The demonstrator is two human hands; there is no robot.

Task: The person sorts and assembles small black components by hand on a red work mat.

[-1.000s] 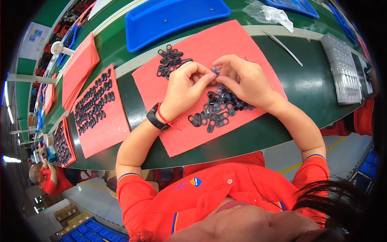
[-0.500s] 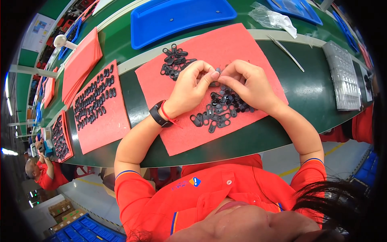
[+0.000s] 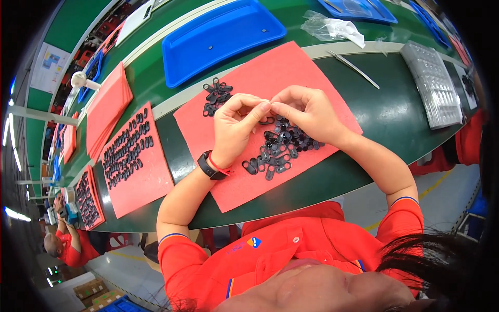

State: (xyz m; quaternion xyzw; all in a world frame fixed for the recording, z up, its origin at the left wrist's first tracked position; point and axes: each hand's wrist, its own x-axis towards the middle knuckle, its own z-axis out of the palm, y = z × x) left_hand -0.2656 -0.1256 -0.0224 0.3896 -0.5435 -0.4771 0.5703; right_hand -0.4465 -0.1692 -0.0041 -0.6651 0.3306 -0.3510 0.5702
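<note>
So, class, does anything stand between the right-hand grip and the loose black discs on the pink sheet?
Nothing visible does: the black discs lie on the pink sheet close to the right-hand grip, with no object between them.

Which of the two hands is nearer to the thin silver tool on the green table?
Right. In the picture, the right hand is below and left of the thin silver tool, apart from it; the left hand is farther left.

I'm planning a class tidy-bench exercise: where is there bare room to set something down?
Free: the green tabletop between mat, tweezers and clear trays; the mat's far corner by the blue tray. Crowded: mid-mat, with black parts near the left hand and right hand.
</note>
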